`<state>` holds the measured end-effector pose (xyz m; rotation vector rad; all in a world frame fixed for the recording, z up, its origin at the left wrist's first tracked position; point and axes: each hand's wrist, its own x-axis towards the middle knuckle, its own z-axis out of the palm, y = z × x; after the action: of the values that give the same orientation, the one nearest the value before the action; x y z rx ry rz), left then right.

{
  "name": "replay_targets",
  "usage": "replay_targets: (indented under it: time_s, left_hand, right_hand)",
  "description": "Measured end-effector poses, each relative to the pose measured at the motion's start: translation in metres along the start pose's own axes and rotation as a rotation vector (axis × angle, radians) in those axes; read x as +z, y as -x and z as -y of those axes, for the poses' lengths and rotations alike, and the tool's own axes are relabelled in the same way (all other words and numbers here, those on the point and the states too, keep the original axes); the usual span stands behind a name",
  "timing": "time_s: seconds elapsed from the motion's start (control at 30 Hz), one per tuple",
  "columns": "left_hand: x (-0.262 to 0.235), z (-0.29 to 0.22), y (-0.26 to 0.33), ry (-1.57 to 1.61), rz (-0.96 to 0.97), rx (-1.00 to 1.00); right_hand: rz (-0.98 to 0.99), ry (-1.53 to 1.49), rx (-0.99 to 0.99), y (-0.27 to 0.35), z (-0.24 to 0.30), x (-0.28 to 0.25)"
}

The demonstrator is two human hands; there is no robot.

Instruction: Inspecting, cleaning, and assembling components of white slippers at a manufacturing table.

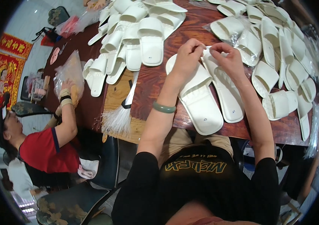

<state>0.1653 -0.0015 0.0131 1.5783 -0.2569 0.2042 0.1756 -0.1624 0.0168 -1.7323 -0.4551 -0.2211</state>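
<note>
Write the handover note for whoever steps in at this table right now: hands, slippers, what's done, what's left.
Left hand: fingers pinched at the top end of the pair of white slippers lying side by side in front of you; grip closed there.
Right hand: pinching the same spot, fingertips meeting the left hand's. What is pinched is too small to tell.
Done: cannot tell for certain; a loose slipper pile sits at upper left, and bagged slippers lie among more loose ones at upper right.
Left: the pair in hand is still unbagged on the wooden table.
Nearby: a white brush; another person's hand on a plastic bag at far left.
</note>
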Motion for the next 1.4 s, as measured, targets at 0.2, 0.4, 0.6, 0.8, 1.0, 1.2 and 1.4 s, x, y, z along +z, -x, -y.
replay_targets:
  time_s: [0.2,0.4,0.6,0.8,1.0,1.2,1.4]
  left_hand:
    - [-0.001,-0.003,0.002,0.031,0.038,-0.058]
    - [0.001,-0.005,0.000,-0.065,0.104,-0.077]
    - [-0.002,-0.005,0.002,-0.064,0.057,-0.041]
    - [0.007,0.001,0.002,-0.237,-0.037,0.197]
    - [0.004,-0.014,0.009,-0.171,-0.039,0.117]
    - [0.001,-0.014,0.010,-0.181,-0.013,0.123]
    - [0.002,-0.018,0.011,-0.193,-0.006,0.077]
  right_hand:
    - [-0.016,-0.074,0.112,0.001,0.001,-0.002]
    - [0.078,-0.184,0.160,0.003,-0.003,-0.007]
    - [0.080,-0.194,0.226,0.000,0.000,-0.003]
    - [0.087,-0.101,0.222,-0.002,-0.005,-0.005]
    - [0.031,-0.195,0.246,0.000,0.001,-0.005]
    - [0.049,-0.204,0.221,0.000,-0.002,-0.003]
    - [0.060,-0.227,0.248,0.002,0.002,-0.006]
